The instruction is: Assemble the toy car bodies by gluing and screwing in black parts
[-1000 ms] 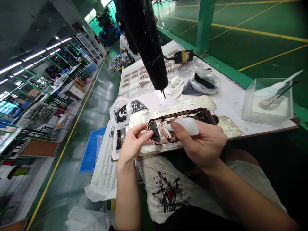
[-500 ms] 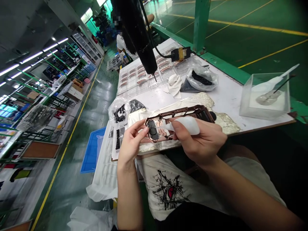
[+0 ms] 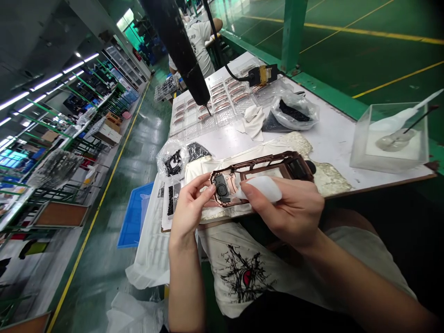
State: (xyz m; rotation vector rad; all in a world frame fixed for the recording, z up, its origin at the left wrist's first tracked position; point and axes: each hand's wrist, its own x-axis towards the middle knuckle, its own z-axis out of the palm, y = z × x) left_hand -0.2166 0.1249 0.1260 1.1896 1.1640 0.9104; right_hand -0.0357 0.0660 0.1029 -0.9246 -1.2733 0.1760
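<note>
My left hand grips the left end of a copper-coloured device housing, thumb on its rim. A black rectangular part sits inside the housing close to that thumb. In my right hand is a small white squeeze bottle, pinched between thumb and fingers. The bottle's narrow end points left over the housing's interior; whether its tip touches cannot be made out. Beneath the housing lies a white cloth-like cover on the table.
A black electric screwdriver hangs above the table. Behind it stand clear trays of copper-coloured parts. A bag of black pieces, a bag of black parts and a clear box surround the work area. Another person sits beyond.
The squeeze bottle's tip has drawn back rightward from the black part inside the housing. The hanging screwdriver has swung left, and the view has shifted slightly.
</note>
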